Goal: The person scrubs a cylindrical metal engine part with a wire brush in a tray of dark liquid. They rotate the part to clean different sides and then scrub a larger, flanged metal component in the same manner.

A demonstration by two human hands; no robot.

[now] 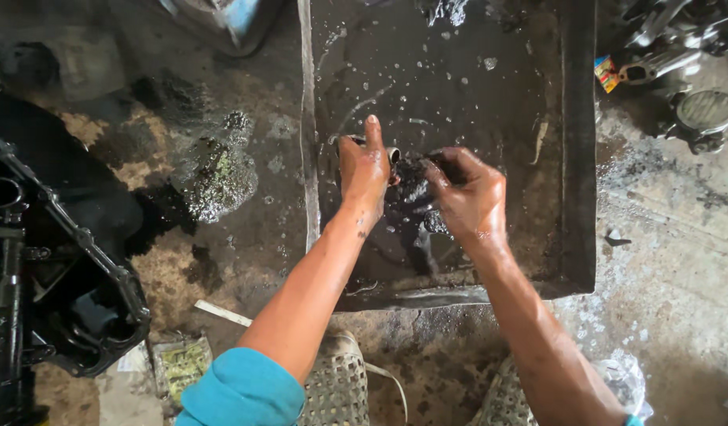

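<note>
A large dark metal tray point(578, 158) holds black oily liquid with bubbles. Over its middle, my left hand point(364, 170) grips a small round metal part point(392, 153), only partly visible under the thumb and fingers. My right hand point(468, 193) presses a black soaked rag or brush point(413, 185) against that part. Both hands are wet with dark oil and touch each other over the liquid. Teal sleeves cover my upper arms.
A black engine casing point(56, 268) lies on the stained concrete floor at the left. Metal engine parts point(699, 110) sit at the top right. Woven sandals point(340, 386) show at the bottom. An oily puddle point(218, 177) spreads left of the tray.
</note>
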